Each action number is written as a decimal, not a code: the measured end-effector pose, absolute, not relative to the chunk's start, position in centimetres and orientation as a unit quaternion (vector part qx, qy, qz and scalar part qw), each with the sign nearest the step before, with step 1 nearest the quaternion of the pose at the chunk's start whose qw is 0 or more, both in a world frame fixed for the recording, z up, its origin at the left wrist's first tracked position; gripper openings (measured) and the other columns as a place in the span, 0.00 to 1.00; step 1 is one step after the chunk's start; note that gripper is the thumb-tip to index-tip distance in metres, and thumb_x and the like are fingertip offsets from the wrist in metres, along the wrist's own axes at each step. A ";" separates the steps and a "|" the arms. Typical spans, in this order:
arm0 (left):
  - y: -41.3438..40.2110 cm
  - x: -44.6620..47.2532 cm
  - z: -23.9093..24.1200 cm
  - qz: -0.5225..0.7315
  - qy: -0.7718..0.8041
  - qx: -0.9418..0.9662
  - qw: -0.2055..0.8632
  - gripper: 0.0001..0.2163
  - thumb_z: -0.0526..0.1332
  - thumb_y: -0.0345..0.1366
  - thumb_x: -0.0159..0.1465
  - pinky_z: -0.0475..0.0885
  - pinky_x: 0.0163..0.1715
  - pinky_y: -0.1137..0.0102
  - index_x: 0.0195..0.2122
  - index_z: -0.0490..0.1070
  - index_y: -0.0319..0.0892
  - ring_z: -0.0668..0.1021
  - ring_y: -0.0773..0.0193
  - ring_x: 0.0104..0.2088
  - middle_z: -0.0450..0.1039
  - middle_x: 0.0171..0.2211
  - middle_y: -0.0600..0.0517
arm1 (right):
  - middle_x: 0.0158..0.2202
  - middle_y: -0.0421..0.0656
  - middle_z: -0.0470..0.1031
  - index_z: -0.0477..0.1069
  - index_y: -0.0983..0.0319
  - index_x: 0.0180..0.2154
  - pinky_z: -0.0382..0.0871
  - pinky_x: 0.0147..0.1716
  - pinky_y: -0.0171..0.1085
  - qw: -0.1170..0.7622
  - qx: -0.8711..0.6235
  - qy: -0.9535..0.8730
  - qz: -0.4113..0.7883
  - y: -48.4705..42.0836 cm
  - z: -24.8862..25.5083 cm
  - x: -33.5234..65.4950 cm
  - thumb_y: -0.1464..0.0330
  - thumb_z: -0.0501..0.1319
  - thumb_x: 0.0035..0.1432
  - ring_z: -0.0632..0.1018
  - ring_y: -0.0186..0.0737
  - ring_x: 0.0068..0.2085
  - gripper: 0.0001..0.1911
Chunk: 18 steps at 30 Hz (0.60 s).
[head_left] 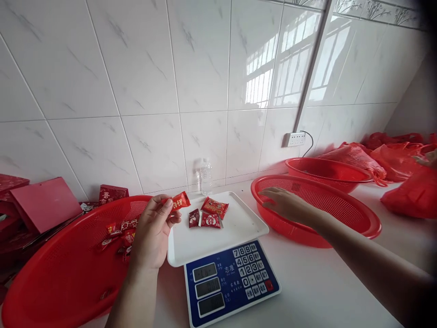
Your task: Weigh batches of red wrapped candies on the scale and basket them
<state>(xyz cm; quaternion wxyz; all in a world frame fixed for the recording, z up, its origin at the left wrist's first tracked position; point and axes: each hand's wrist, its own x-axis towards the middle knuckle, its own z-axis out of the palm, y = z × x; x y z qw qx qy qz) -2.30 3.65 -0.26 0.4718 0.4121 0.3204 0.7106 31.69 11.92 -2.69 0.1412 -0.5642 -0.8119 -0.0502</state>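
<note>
Between the thumb and fingers of my left hand is a red wrapped candy, held over the left edge of a white weighing tray. Several red snack packets lie together on that tray. It sits on a digital scale with a blue keypad panel. My right hand reaches over the near left rim of a red perforated basket, fingers stretched and nothing seen in them. Whether it touches the rim I cannot tell.
A large red basket with several packets stands at left, beside red boxes. A plastic bottle stands against the wall behind the tray. At right are another red basket, red plastic bags, and part of another person's hand.
</note>
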 end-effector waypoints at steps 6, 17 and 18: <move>3.6 -2.2 -0.1 0.709 0.321 0.414 0.472 0.15 0.74 0.41 0.48 0.71 0.28 0.75 0.32 0.72 0.42 0.74 0.71 0.26 0.71 0.28 0.56 | 0.68 0.49 0.52 0.57 0.53 0.64 0.52 0.62 0.56 0.084 -0.443 -0.890 0.066 13.1 -3.6 23.2 0.51 0.59 0.59 0.51 0.55 0.68 0.35; 3.6 -2.5 0.0 0.711 0.320 0.422 0.462 0.15 0.73 0.41 0.48 0.71 0.28 0.75 0.32 0.72 0.42 0.74 0.71 0.26 0.70 0.28 0.57 | 0.67 0.53 0.54 0.56 0.58 0.65 0.53 0.59 0.59 0.058 -0.394 -0.909 0.124 14.6 -4.9 17.9 0.48 0.56 0.58 0.57 0.60 0.65 0.38; 3.6 -2.5 0.0 0.711 0.320 0.422 0.463 0.15 0.73 0.41 0.48 0.71 0.28 0.75 0.32 0.72 0.42 0.74 0.71 0.26 0.70 0.28 0.57 | 0.65 0.54 0.58 0.58 0.59 0.63 0.56 0.58 0.59 0.068 -0.391 -0.911 0.116 14.4 -4.9 17.9 0.51 0.56 0.59 0.61 0.60 0.63 0.35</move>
